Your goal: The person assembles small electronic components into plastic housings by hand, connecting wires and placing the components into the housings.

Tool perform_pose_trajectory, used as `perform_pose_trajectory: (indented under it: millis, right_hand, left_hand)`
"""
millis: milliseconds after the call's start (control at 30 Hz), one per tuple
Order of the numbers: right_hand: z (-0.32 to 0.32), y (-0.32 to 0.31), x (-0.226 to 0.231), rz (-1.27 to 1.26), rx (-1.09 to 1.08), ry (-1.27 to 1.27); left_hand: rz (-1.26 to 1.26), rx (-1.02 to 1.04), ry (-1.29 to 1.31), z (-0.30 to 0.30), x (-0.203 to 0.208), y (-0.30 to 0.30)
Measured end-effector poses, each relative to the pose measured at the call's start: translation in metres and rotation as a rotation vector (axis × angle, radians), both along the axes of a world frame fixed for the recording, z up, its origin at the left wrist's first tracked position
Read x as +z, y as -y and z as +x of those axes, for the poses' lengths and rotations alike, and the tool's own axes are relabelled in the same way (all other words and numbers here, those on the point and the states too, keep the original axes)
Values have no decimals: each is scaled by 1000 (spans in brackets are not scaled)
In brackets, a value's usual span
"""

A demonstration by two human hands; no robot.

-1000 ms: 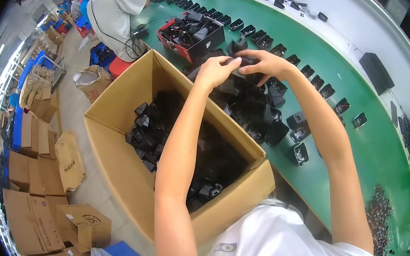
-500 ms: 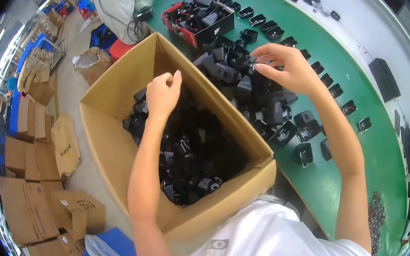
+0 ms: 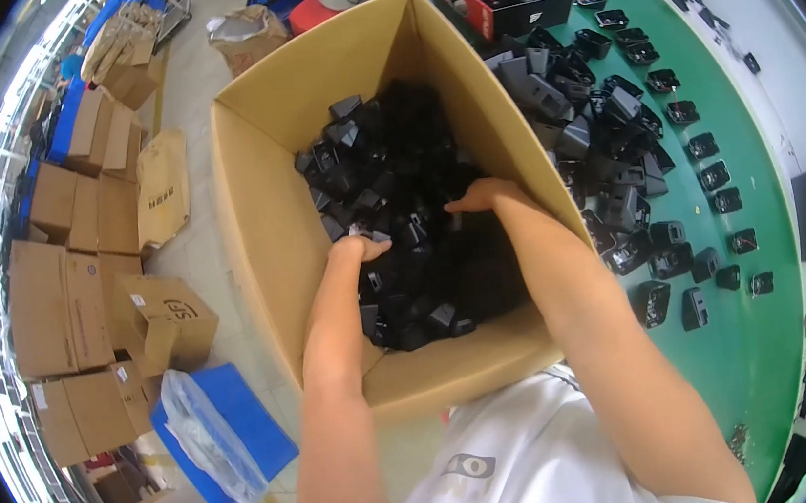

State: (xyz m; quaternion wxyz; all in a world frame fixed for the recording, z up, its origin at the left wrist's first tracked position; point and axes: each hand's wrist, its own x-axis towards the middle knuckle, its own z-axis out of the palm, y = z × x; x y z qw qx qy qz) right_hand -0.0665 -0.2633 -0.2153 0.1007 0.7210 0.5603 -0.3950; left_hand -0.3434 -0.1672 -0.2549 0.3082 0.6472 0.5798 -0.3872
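Both hands have moved since half a second ago: our right hand (image 3: 490,193) has left the heap on the table, our left hand (image 3: 353,247) has gone lower, and now both are down inside the large open carton (image 3: 247,170). Going left to right, we have stacked brown boxes (image 3: 41,309), a flat tan sack (image 3: 163,190) leaning by them, then a blue bin (image 3: 265,438) on the floor with clear plastic (image 3: 209,444) draped over it. Next comes our carton, holding a jumble of black plastic parts (image 3: 358,197). Our left hand is among them, fingers curled, thumb out to the right; we can't tell if it grips one. Our right hand is near the carton's right wall, a fingertip pointing left, the rest lost against dark parts; grip, can't tell. Right of the carton, on the green table (image 3: 733,403), we see a red-and-black box (image 3: 497,24) full of similar parts, a loose heap of black parts (image 3: 626,174), then a row of small black cases (image 3: 703,145).
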Motion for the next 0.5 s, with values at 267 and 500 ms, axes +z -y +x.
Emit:
perform_pose_trajectory:
  millis: [267, 500]
  right_hand:
    - [-19, 17, -18, -138, 67, 8]
    - [-2, 32, -3, -261, 27, 64]
  left_hand:
    - [-388, 452, 255, -73, -78, 10]
    - [-599, 421, 350, -23, -40, 25]
